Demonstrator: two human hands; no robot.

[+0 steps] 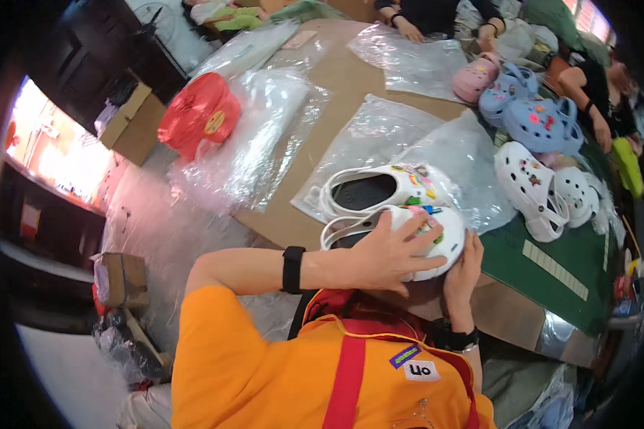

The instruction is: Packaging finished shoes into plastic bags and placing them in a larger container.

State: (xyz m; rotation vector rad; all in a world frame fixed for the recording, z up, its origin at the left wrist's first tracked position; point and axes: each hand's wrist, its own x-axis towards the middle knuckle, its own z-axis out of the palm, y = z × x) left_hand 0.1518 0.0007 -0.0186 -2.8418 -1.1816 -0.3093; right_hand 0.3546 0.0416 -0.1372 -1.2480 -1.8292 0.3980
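A white clog [442, 242] with colourful charms lies at the near edge of the cardboard-covered table [350, 79]. My left hand [390, 254] is spread over its top and side. My right hand [466, 270] grips its toe end from the right. Both hands hold this clog. Just behind it lies a second white clog [379, 187] with charms, on a clear plastic bag [379, 136]. I wear a black band on each wrist and an orange shirt with red straps.
A heap of pink [474, 77], blue [533, 118] and white clogs [533, 187] lies at the right, by a green mat [551, 250]. A red roll [200, 111] and more clear bags lie to the left. Another person's hands [409, 30] rest at the far edge. Cardboard boxes [132, 121] stand on the floor.
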